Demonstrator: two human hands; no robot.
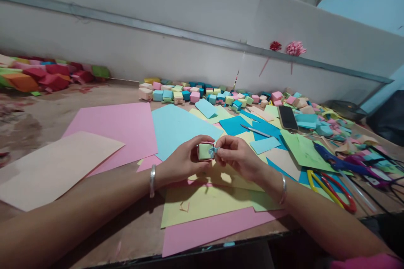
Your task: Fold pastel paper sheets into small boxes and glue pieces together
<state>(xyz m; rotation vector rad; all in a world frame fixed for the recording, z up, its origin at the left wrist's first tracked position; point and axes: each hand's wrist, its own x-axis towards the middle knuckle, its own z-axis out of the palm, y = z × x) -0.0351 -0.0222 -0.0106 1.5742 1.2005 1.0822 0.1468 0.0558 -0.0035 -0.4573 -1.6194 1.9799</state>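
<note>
paper box [205,151] — in left hand [184,157]

Pale green box [205,151], pink-edged; light blue strip [213,151]
Left of the left grip [185,160], a pink sheet [116,130] and a peach sheet [59,168]; right of the right grip [239,155], a bright green sheet [299,150]; below both, a pale yellow sheet [208,208].

Blk phone [288,118] R of ctr, red flwr [275,46] & pink flwr [296,48] at grey wall rail [158,28]
</note>
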